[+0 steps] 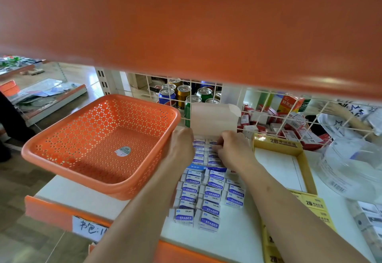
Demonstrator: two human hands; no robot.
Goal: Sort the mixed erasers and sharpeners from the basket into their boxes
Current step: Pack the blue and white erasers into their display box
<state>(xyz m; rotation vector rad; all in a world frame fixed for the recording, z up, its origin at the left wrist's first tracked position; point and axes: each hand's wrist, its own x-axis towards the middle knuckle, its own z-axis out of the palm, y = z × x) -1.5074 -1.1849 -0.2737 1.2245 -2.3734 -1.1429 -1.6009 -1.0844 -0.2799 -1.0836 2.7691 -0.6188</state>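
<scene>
Cardboard eraser box at frame centre lies between the hands: left hand finger state hidden, right hand pinching a packed eraser, loose erasers just below, long axes crosswise.

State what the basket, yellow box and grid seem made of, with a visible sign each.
Basket: likely moulded plastic, slightly glossy orange, with perforated walls. Yellow box: probably printed card; thin, flat folded walls. Grid: seemingly white-coated wire; thin crossing rods.

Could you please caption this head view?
Left hand and right hand at the box of erasers, beside the empty orange basket.
</scene>
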